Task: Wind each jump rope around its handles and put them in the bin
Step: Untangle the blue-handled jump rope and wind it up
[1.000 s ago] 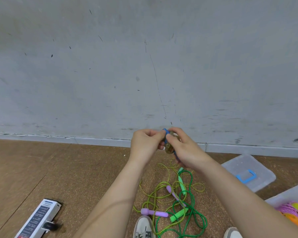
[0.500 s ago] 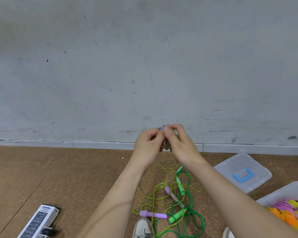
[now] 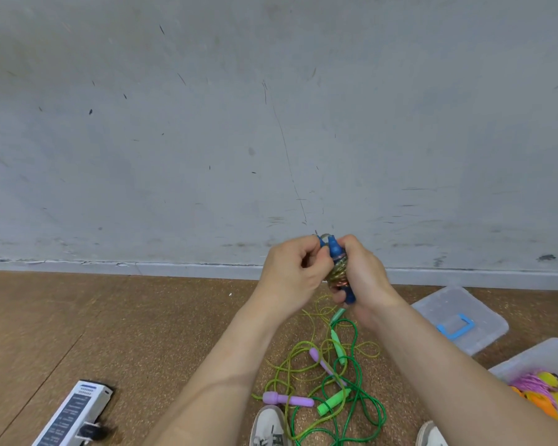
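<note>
I hold a jump rope with blue handles [image 3: 335,252] in front of the wall, its glittery cord wound in a thick bundle round the two handles. My right hand [image 3: 364,278] grips the bundle from the right. My left hand [image 3: 292,273] pinches at the top of the handles from the left. On the floor below lie a green rope with green handles [image 3: 364,410] and a yellow-green rope with purple handles [image 3: 287,399], tangled together. The clear bin [image 3: 525,360] at the lower right holds wound ropes in pink, yellow and orange [image 3: 541,392].
The bin's clear lid [image 3: 458,317] with a blue latch lies on the brown floor near the wall. A white device [image 3: 73,413] lies at the lower left. My two shoes [image 3: 269,426] stand beside the tangled ropes.
The wound blue-handled bundle has turned more upright between my hands, and its handle tips now stick out at the top. My hands stayed close together near the wall.
</note>
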Action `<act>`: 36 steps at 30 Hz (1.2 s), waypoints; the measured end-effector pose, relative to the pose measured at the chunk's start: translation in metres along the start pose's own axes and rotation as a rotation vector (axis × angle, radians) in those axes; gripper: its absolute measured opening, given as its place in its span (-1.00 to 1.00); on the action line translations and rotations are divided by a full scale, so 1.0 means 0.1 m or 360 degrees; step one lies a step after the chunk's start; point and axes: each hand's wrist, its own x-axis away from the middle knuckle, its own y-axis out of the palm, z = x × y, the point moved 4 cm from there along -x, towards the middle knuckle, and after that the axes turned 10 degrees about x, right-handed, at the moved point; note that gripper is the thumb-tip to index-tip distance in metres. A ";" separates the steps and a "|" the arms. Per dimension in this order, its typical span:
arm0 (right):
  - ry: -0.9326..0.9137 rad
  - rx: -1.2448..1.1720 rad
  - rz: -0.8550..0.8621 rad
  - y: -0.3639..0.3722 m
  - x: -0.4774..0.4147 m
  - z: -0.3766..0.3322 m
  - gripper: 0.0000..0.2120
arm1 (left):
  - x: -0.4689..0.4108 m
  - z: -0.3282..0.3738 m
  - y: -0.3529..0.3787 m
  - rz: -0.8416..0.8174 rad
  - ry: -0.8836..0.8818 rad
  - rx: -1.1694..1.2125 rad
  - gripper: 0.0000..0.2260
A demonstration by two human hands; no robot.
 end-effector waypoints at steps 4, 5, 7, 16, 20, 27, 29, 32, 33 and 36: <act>-0.0025 0.0201 -0.0173 -0.06 0.01 -0.02 -0.66 | 0.00 -0.14 0.02 -0.0014 -0.0203 0.0058 -0.67; -0.0039 0.0195 -0.0259 -0.08 0.03 -0.04 -0.65 | 0.02 -0.19 0.02 0.0025 -0.0292 0.0117 -0.68; -0.0088 0.0175 -0.0463 -0.14 0.10 -0.07 -0.66 | 0.04 -0.30 0.04 0.0125 -0.0537 0.0344 -0.69; -0.0187 0.0661 -0.0265 -0.40 0.60 0.01 -0.58 | 0.20 -0.49 0.14 -0.0337 -0.0838 -0.0014 -0.78; -0.0362 0.0924 -0.0111 -0.62 0.63 -0.08 -0.74 | 0.17 -0.29 0.37 -0.0408 -0.0460 -0.0428 -0.78; -0.0314 0.0935 0.0191 -1.40 0.55 0.01 -0.74 | 0.20 -0.14 1.09 -0.0524 -0.0600 0.0088 -0.78; -0.0246 0.0991 0.0067 -1.67 0.50 0.06 -0.77 | 0.19 -0.17 1.39 -0.0597 -0.0656 0.0097 -0.78; -0.0050 0.1144 -0.0171 -2.12 0.45 0.18 -0.75 | 0.17 -0.20 1.88 -0.0744 -0.0769 0.0094 -0.78; 0.0029 0.1149 -0.0216 -2.28 0.43 0.25 -0.71 | 0.17 -0.19 2.05 -0.0788 -0.0793 0.0097 -0.79; 0.0216 0.1121 -0.0176 -2.83 0.32 0.56 -0.63 | 0.14 -0.19 2.54 -0.0892 -0.0768 0.0043 -0.75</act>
